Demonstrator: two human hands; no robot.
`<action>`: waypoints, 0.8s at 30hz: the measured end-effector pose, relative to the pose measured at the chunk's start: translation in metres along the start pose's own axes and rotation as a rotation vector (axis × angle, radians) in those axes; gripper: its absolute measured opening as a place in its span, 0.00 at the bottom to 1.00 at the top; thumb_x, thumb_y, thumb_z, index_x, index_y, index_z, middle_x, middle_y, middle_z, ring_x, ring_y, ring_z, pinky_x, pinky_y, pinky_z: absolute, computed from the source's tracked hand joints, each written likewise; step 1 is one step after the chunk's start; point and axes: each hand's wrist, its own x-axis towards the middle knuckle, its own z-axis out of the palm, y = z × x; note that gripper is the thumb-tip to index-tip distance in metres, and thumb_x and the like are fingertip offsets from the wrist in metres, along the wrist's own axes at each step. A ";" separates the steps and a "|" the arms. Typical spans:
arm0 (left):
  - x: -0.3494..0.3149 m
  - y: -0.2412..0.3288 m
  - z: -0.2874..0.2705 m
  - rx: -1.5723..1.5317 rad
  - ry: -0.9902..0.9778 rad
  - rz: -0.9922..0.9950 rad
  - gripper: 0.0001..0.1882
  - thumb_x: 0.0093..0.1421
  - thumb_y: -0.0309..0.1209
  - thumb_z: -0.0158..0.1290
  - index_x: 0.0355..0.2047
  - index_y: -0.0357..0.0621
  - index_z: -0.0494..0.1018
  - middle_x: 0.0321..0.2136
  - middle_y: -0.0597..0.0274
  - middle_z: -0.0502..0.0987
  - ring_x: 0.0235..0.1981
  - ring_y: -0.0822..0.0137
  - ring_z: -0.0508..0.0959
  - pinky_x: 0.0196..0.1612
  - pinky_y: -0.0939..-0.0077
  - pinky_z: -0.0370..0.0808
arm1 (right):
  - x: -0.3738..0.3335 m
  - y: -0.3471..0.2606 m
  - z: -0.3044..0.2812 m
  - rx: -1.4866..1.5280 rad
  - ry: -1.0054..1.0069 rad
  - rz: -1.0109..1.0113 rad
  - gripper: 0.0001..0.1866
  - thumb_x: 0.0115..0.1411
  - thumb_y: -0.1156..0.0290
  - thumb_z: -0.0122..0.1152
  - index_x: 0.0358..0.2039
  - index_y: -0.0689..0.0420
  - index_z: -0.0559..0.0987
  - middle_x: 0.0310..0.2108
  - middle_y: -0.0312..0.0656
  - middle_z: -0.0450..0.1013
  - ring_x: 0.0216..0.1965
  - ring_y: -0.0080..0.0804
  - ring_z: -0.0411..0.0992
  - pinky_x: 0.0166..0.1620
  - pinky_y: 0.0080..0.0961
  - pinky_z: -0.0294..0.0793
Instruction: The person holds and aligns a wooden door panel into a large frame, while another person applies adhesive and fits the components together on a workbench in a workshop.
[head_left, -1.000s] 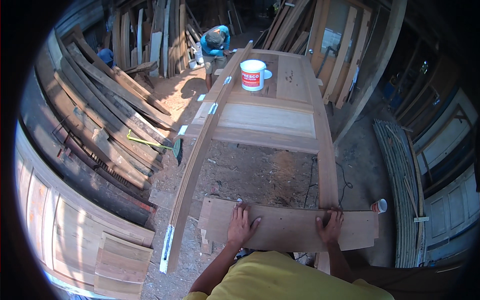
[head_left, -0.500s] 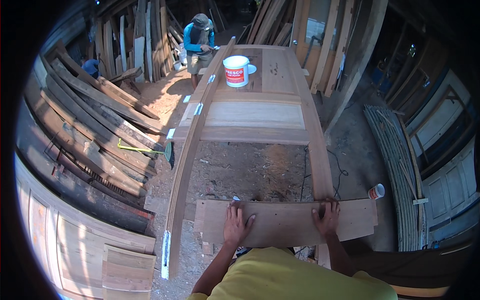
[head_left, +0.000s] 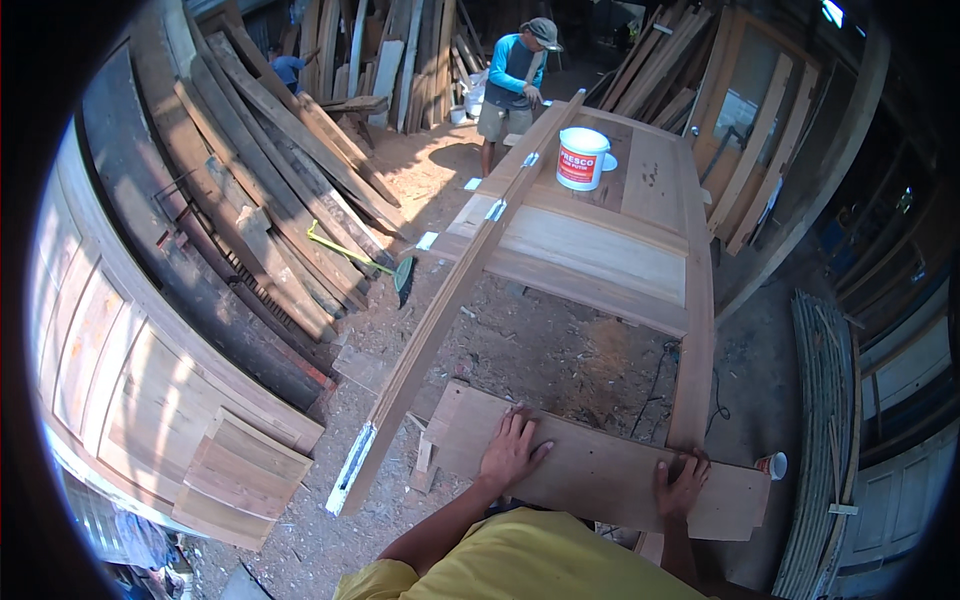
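From my remote feed I see a dim workshop: a dusty, chip-strewn floor (head_left: 300, 510) with a sunlit patch (head_left: 412, 150) toward the back — long planks (head_left: 240, 180) piled left, upright boards (head_left: 430, 70) behind, a wooden post (head_left: 838, 165) right

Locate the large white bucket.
Head view, upper part, right of centre: the bucket stands on the panelled wooden frame, right of the long wooden rail.

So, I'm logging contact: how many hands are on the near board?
2: the left hand on the left part of the board, the right hand toward its right end. Neither is hidden.
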 end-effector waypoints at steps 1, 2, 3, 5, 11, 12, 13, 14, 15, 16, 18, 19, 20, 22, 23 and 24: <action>0.001 0.000 -0.001 0.010 0.006 -0.003 0.38 0.76 0.58 0.51 0.65 0.31 0.70 0.70 0.34 0.66 0.78 0.40 0.60 0.82 0.48 0.56 | 0.002 0.000 0.001 -0.003 0.009 -0.008 0.25 0.65 0.54 0.71 0.50 0.60 0.74 0.65 0.62 0.66 0.68 0.70 0.62 0.68 0.67 0.62; 0.002 0.001 0.000 0.017 0.006 0.005 0.38 0.76 0.58 0.51 0.65 0.31 0.70 0.70 0.34 0.66 0.78 0.40 0.60 0.82 0.48 0.56 | 0.000 -0.001 -0.001 -0.012 0.021 -0.006 0.25 0.65 0.53 0.71 0.49 0.60 0.74 0.65 0.62 0.66 0.68 0.70 0.62 0.68 0.67 0.62; 0.001 -0.001 0.003 -0.002 0.042 0.011 0.38 0.76 0.58 0.51 0.65 0.31 0.71 0.70 0.34 0.66 0.78 0.40 0.60 0.82 0.48 0.56 | 0.000 -0.002 -0.001 -0.001 0.014 0.004 0.25 0.65 0.53 0.71 0.49 0.60 0.74 0.65 0.62 0.66 0.69 0.70 0.62 0.68 0.67 0.61; -0.001 -0.007 0.009 -0.048 0.107 0.033 0.37 0.76 0.58 0.52 0.63 0.31 0.71 0.69 0.33 0.66 0.78 0.40 0.60 0.82 0.49 0.56 | 0.002 -0.004 0.002 0.014 0.004 0.034 0.25 0.65 0.53 0.72 0.50 0.60 0.74 0.65 0.63 0.65 0.69 0.71 0.62 0.68 0.67 0.61; -0.001 -0.002 0.006 0.004 0.071 0.013 0.36 0.75 0.57 0.52 0.62 0.32 0.72 0.67 0.34 0.68 0.77 0.39 0.60 0.82 0.47 0.56 | 0.001 -0.002 0.001 -0.045 -0.039 0.040 0.24 0.63 0.55 0.72 0.50 0.58 0.76 0.67 0.62 0.64 0.67 0.71 0.63 0.67 0.67 0.64; 0.000 0.000 0.006 0.004 0.068 0.022 0.36 0.75 0.57 0.53 0.62 0.32 0.72 0.67 0.34 0.68 0.77 0.38 0.60 0.82 0.47 0.56 | -0.001 0.000 0.000 -0.046 -0.033 0.047 0.24 0.63 0.55 0.72 0.50 0.58 0.77 0.67 0.62 0.64 0.67 0.71 0.63 0.67 0.67 0.64; 0.000 -0.001 0.005 0.009 0.066 0.026 0.35 0.75 0.56 0.53 0.62 0.32 0.71 0.67 0.34 0.68 0.77 0.38 0.60 0.81 0.46 0.56 | -0.001 -0.002 -0.001 -0.040 -0.030 0.052 0.24 0.63 0.55 0.73 0.50 0.58 0.77 0.67 0.63 0.64 0.67 0.71 0.63 0.67 0.66 0.65; 0.001 -0.001 0.005 0.013 0.069 0.036 0.35 0.75 0.56 0.53 0.62 0.33 0.71 0.66 0.34 0.68 0.77 0.37 0.60 0.81 0.46 0.56 | 0.000 -0.004 -0.002 -0.037 -0.019 0.056 0.24 0.63 0.56 0.73 0.50 0.59 0.77 0.67 0.63 0.64 0.67 0.71 0.63 0.67 0.66 0.65; 0.001 -0.001 0.005 0.011 0.079 0.030 0.35 0.75 0.56 0.53 0.62 0.33 0.72 0.66 0.34 0.68 0.77 0.37 0.61 0.81 0.46 0.57 | 0.000 -0.005 -0.003 -0.035 -0.017 0.062 0.24 0.63 0.56 0.73 0.50 0.58 0.77 0.66 0.64 0.64 0.67 0.71 0.63 0.67 0.66 0.65; 0.000 0.000 0.006 0.008 0.089 0.024 0.34 0.75 0.56 0.53 0.61 0.33 0.72 0.66 0.34 0.68 0.77 0.37 0.61 0.81 0.46 0.57 | -0.001 -0.007 -0.003 -0.034 -0.014 0.068 0.24 0.63 0.56 0.73 0.50 0.58 0.77 0.66 0.64 0.64 0.67 0.71 0.63 0.66 0.66 0.65; 0.000 0.001 0.006 -0.014 0.112 0.028 0.34 0.75 0.55 0.54 0.61 0.33 0.72 0.65 0.34 0.68 0.76 0.36 0.61 0.81 0.46 0.57 | -0.002 -0.006 -0.003 -0.027 0.003 0.072 0.23 0.63 0.56 0.74 0.49 0.58 0.77 0.65 0.65 0.65 0.66 0.71 0.63 0.66 0.66 0.66; -0.001 0.000 0.006 -0.032 0.123 0.036 0.34 0.75 0.55 0.54 0.61 0.33 0.72 0.65 0.34 0.69 0.76 0.37 0.62 0.81 0.46 0.58 | -0.002 -0.006 -0.002 -0.021 0.016 0.072 0.23 0.63 0.56 0.73 0.49 0.58 0.77 0.64 0.65 0.65 0.66 0.71 0.63 0.66 0.66 0.66; -0.001 0.000 0.005 -0.051 0.135 0.042 0.34 0.75 0.55 0.54 0.61 0.33 0.72 0.65 0.34 0.69 0.75 0.37 0.62 0.80 0.46 0.58 | -0.002 -0.006 -0.001 -0.015 0.027 0.069 0.23 0.63 0.55 0.73 0.49 0.58 0.77 0.64 0.65 0.65 0.66 0.71 0.64 0.66 0.66 0.66; 0.001 -0.001 0.005 0.006 0.079 0.022 0.34 0.75 0.55 0.54 0.62 0.33 0.71 0.64 0.34 0.69 0.75 0.38 0.63 0.80 0.46 0.58 | -0.001 -0.004 0.000 -0.049 -0.006 0.058 0.24 0.64 0.55 0.73 0.50 0.59 0.77 0.63 0.65 0.65 0.66 0.71 0.64 0.65 0.66 0.66; 0.002 -0.001 0.004 0.034 0.053 0.005 0.35 0.75 0.55 0.54 0.63 0.34 0.71 0.64 0.34 0.69 0.75 0.38 0.63 0.80 0.46 0.58 | 0.001 -0.003 0.001 -0.065 -0.026 0.045 0.24 0.64 0.55 0.73 0.50 0.59 0.77 0.63 0.65 0.65 0.65 0.71 0.64 0.65 0.66 0.66; 0.001 -0.001 0.003 0.029 0.039 0.008 0.36 0.75 0.56 0.54 0.64 0.33 0.70 0.67 0.33 0.67 0.75 0.36 0.63 0.80 0.45 0.58 | 0.002 -0.003 0.001 -0.051 -0.025 0.057 0.25 0.64 0.55 0.73 0.51 0.59 0.77 0.63 0.65 0.65 0.66 0.70 0.64 0.66 0.65 0.66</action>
